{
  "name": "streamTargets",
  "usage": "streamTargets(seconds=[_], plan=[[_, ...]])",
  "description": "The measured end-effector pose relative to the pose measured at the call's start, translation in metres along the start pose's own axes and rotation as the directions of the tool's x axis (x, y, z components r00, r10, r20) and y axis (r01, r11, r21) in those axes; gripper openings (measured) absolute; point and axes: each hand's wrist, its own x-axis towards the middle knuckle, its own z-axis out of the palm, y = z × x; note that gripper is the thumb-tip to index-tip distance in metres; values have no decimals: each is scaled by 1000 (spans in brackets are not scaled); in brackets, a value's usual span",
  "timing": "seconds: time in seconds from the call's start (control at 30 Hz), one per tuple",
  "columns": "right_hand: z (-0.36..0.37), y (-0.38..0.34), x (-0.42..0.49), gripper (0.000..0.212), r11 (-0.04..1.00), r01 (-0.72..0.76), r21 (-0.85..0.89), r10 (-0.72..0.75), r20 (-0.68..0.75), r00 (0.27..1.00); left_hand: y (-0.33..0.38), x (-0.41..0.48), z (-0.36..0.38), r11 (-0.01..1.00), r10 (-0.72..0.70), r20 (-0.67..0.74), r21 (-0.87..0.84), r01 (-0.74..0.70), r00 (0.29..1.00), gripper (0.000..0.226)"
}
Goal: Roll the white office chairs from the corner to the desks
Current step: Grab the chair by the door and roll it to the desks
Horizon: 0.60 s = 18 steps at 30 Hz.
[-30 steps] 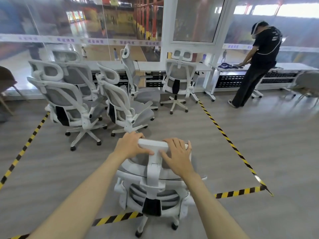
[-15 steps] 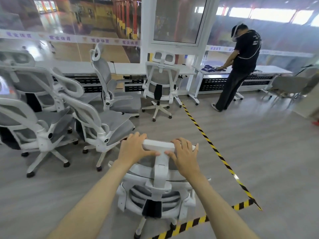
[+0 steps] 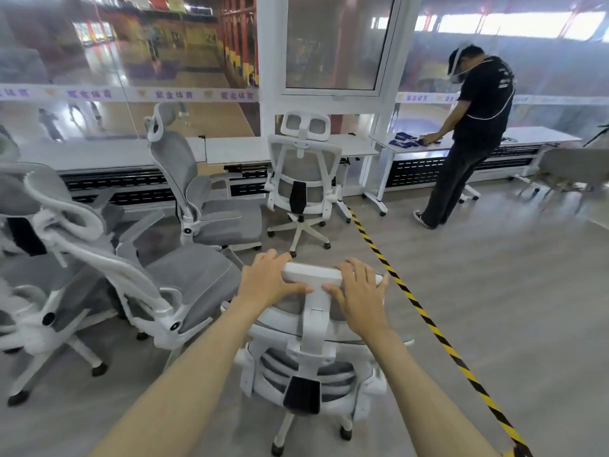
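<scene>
Head view
Hands: two. Left hand (image 3: 268, 282) curled over the left end of the headrest (image 3: 313, 274), thumb beneath the bar, fingers hooked over its far edge. Right hand (image 3: 357, 291) gripping the right end the same way, thumb tucked under near the white stem.
Held chair (image 3: 309, 354): white frame, grey mesh, back turned to the camera, casters on the floor (image 3: 478, 291), directly below the forearms at centre bottom.
Other white chairs: four clearly countable. One (image 3: 301, 179) upright with its back to the camera, pushed against the long worktop (image 3: 237, 150) by the glass wall. One (image 3: 197, 199) facing right, just left of it. One (image 3: 158, 285) near left, seat close beside the held chair. One (image 3: 36, 282) at far left, blurred; possibly more behind it, cannot tell.
In the way ahead: the near left chair's seat and the base of the chair at the worktop, both near the held chair's front.
Floor tape (image 3: 428, 321): yellow-and-black stripe running from the worktop leg down to the lower right corner, just right of the held chair.
Second worktop (image 3: 540, 135): white, at right, dark blue items (image 3: 403, 140) lying on it.
Other person (image 3: 471, 133): standing at that worktop, dark clothes, bent over the blue items, well apart from the chairs.
Far right: a grey chair (image 3: 573, 166), blurred.
</scene>
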Motion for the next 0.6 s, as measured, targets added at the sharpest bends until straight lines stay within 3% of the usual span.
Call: streamTargets(seconds=[0.2,0.3,0.47,0.6], plan=[[24,44,107,61,1000,-8,-18,9,18,1000,10,107,13,996,-44,10,-76,45,999,100],[40,64,159,60,1000,-3,-28,4,37,999,11,154,17,987,-74,50,-140,80,996,83],[50,91,240,59,1000,19,13,-21,163,986,8,198,29,974,-104,-41,-206,93,994,71],[66,107,289,66,1000,-22,19,19,178,984,-4,237,41,938,-145,98,-304,168,985,56]])
